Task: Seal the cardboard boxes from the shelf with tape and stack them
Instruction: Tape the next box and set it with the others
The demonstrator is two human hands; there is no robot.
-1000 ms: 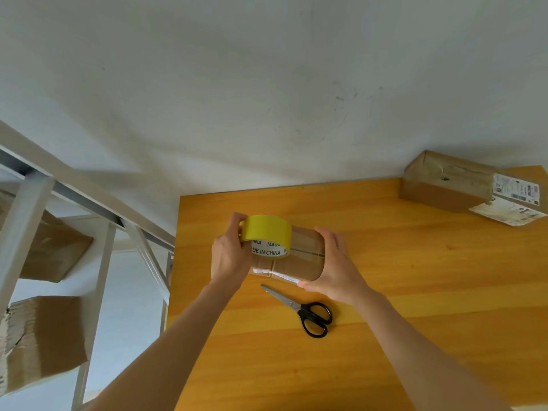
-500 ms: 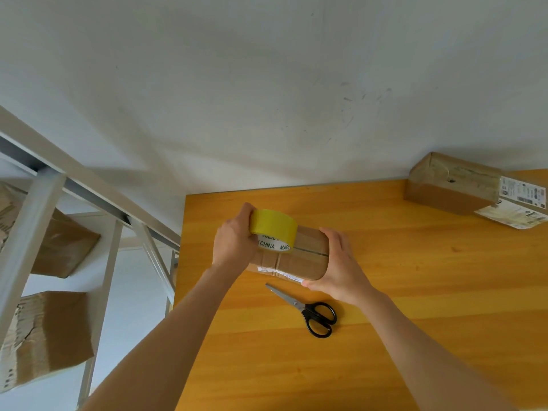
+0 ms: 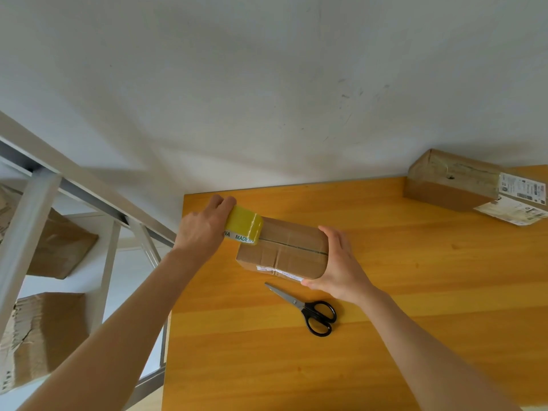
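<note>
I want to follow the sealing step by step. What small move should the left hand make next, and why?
Probably draw the tape roll down over the left end of the box: the left hand holds it at that edge, and the right hand steadies the far end.

Soft, bright light leaves a mild sheen on the table [image 3: 430,307]. Faint shadows of the shelf frame [image 3: 28,226] spread across the wall [image 3: 267,84]. Focus is sharp; wide-angle distortion bends lines near the edges.
</note>
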